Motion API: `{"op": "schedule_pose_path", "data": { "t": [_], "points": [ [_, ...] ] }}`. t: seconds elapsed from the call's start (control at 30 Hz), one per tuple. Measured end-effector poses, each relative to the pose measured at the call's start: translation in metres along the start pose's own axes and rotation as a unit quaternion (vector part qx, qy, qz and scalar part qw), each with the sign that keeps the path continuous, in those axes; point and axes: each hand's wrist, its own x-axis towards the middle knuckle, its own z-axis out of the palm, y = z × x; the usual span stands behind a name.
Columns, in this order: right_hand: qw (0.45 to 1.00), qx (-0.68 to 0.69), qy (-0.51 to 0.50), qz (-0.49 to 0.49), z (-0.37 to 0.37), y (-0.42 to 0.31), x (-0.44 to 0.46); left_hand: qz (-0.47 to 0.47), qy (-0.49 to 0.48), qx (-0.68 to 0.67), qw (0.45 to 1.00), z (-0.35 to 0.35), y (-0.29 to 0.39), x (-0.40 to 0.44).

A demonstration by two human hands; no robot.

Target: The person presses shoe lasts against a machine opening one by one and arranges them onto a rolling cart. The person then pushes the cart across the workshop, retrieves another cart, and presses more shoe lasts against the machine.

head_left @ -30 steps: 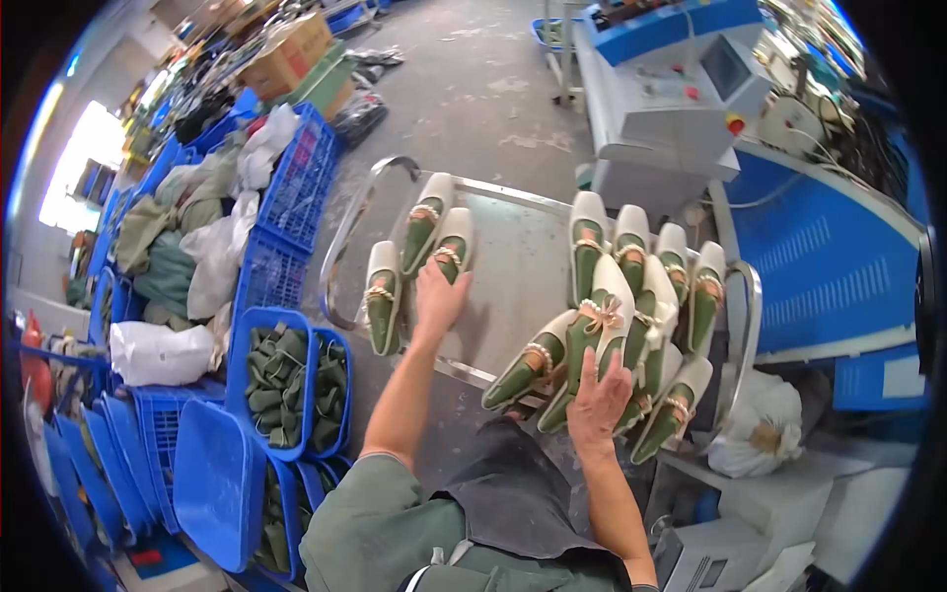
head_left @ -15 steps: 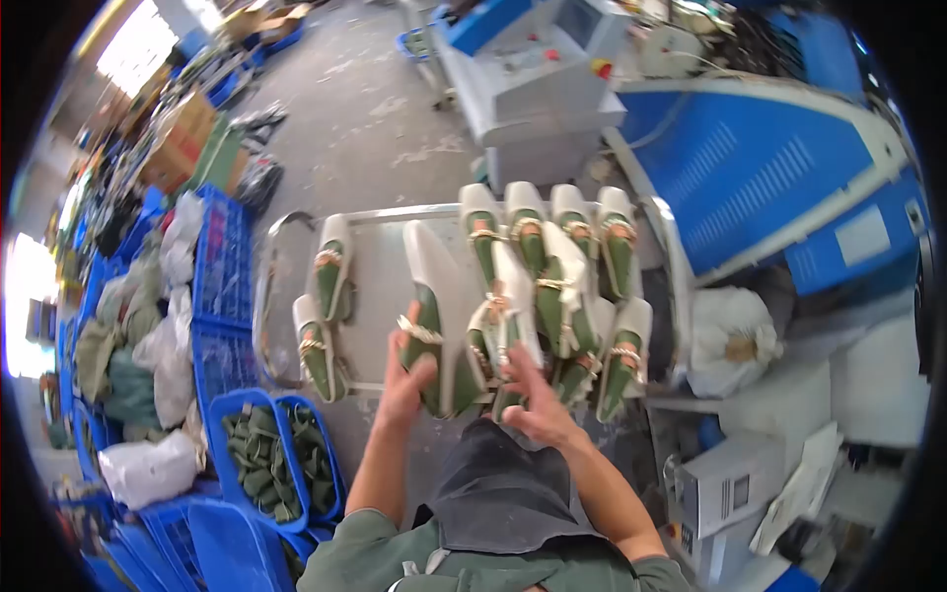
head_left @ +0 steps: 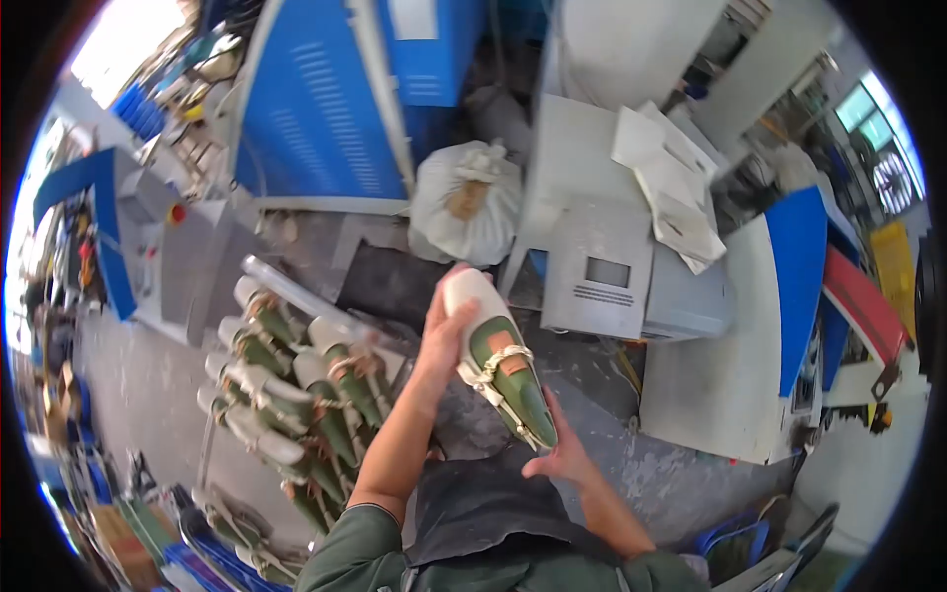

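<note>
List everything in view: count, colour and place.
Held shoe: one plainly seen, white and green, centre
Cart shoes: several, overlapping, white and green, lower left
Cart: one, pale, beneath those shoes, partly visible
Sack: one, white, upper centre
Blue panel: one, blue, upper left
Box: one, grey, right of centre
Sheets: a few, white, upper right
Machine: one, grey and blue, left
Red bar: one, red, far right
Edge clutter: too blurred to count, mixed colours
Apron: one, dark, lower centre
Sleeves: two, green, bottom
Left grip: one, bare, around the toe end
Right grip: one, bare, by the heel end
</note>
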Motion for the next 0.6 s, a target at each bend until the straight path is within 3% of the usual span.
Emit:
{"op": "schedule_pose_path", "data": {
  "t": [0.07,0.2,0.23,0.27,0.3,0.33,0.43,0.47,0.6],
  "points": [
    [0.985,-0.115,0.087,0.092,-0.026,0.001,-0.012,-0.086,-0.013,0.044,0.995,0.013,-0.066,0.036],
    [0.953,-0.022,0.282,0.107,-0.079,0.039,-0.008,-0.161,-0.075,0.154,0.972,0.059,-0.159,0.091],
    [0.959,-0.095,0.268,0.023,-0.1,0.064,-0.008,-0.133,-0.078,0.195,0.969,0.068,-0.18,0.098],
    [0.945,-0.188,0.269,0.006,-0.119,0.085,-0.015,-0.034,-0.092,0.376,0.921,0.075,-0.195,0.1],
    [0.922,-0.279,0.267,-0.009,-0.13,0.091,-0.012,0.115,-0.134,0.447,0.877,0.076,-0.212,0.101],
    [0.918,-0.287,0.273,-0.011,-0.138,0.103,-0.011,0.262,-0.172,0.503,0.805,0.076,-0.225,0.102],
    [0.931,-0.207,0.301,-0.001,-0.153,0.142,-0.012,0.231,-0.331,0.465,0.788,0.063,-0.233,0.112],
    [0.933,-0.194,0.302,0.002,-0.158,0.153,-0.013,0.228,-0.339,0.476,0.779,0.06,-0.238,0.118],
    [0.862,-0.45,0.226,-0.059,-0.169,0.124,0.005,0.211,-0.363,0.504,0.755,0.06,-0.243,0.128]
  ]
}}
